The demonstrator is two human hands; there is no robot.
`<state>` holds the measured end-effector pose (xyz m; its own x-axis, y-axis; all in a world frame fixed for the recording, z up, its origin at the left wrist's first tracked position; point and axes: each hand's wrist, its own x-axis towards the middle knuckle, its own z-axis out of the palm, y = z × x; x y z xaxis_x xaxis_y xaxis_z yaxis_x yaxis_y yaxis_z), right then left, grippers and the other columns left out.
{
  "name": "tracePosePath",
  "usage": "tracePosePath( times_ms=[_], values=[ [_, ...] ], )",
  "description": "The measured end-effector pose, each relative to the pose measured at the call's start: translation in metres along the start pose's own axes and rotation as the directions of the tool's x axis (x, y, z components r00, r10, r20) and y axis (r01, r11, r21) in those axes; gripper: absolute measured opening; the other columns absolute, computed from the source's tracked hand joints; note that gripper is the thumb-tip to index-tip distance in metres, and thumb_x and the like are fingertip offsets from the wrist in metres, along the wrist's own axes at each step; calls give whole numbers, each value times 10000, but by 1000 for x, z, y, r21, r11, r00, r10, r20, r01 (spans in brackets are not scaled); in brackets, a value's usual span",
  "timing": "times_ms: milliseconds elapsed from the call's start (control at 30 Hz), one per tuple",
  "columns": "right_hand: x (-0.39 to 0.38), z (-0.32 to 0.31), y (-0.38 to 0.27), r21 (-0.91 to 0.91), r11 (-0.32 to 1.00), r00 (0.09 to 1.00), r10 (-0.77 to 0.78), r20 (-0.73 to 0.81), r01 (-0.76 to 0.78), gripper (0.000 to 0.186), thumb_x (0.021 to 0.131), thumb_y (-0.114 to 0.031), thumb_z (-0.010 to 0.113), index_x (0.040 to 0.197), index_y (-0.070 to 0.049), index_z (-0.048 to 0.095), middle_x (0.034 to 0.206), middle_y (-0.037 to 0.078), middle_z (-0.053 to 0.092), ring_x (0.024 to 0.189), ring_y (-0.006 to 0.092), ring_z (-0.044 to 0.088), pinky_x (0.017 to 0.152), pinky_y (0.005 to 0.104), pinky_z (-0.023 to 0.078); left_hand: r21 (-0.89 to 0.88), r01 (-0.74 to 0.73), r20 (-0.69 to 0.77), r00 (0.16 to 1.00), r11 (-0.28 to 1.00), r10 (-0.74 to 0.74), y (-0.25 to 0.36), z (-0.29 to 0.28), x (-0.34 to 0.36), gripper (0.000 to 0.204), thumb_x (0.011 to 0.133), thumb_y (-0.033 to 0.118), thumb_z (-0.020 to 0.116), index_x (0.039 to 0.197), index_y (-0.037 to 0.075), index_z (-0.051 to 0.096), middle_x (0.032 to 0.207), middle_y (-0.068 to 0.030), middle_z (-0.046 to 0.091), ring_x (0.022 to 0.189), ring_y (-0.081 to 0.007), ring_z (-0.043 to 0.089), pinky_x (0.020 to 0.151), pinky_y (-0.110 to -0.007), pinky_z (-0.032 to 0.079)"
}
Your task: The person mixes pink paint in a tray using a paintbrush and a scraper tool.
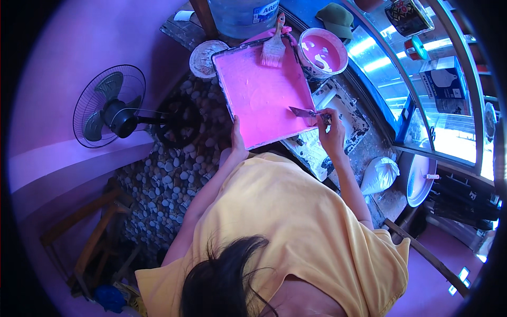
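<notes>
My left hand grips the lower left edge of a pink-coated rectangular panel with a dark, paint-smeared border. I cannot tell whether it is a canvas or a shallow tray. Closed round the handle of a palette knife, my right hand is at the panel's lower right; the blade lies over the pink surface. A wide paintbrush rests across the panel's far right corner, bristles toward me. Just right of that corner stands a bucket of pink paint with pale patches.
A paint-spattered tray lies to the right, near a white plastic bag. At the far side are a round whitish lid and a large clear water container. A fan stands left; glass shelves rise right.
</notes>
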<state>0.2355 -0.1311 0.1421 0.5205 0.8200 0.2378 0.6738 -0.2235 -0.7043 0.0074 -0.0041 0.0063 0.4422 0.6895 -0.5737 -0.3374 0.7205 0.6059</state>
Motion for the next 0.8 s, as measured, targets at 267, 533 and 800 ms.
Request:
tracePosePath(
  times_ms=[267, 533, 800],
  values=[
    [-23, 25, 21, 84, 966, 963, 253, -96, -245, 210, 911, -119, 626, 1043, -16, 499, 745, 130, 655, 622, 174, 648, 548, 287, 467, 6, 8, -38, 999, 1000, -8, 1, 4, -3, 670, 941, 591, 423, 1341, 53, 433, 1263, -81, 520, 1189, -203, 496, 1011, -366, 394],
    [-20, 64, 32, 415, 837, 924, 381, 23, -356, 186, 946, -157, 601, 1010, -14, 502, 744, 45, 609, 615, 87, 571, 531, 223, 445, 26, -8, 9, 1000, 1000, 8, 4, 3, -1, 589, 980, 531, 384, 1328, 61, 457, 1248, -69, 534, 1179, -187, 504, 1011, -349, 391],
    [-11, 75, -1, 559, 759, 935, 342, 95, -334, 179, 933, -130, 614, 1017, -20, 501, 795, 53, 627, 615, 85, 580, 532, 204, 460, 14, -56, 21, 998, 998, 56, 4, 7, -4, 652, 980, 554, 352, 1402, 57, 387, 1346, -94, 480, 1237, -213, 470, 1038, -371, 377]
  ],
)
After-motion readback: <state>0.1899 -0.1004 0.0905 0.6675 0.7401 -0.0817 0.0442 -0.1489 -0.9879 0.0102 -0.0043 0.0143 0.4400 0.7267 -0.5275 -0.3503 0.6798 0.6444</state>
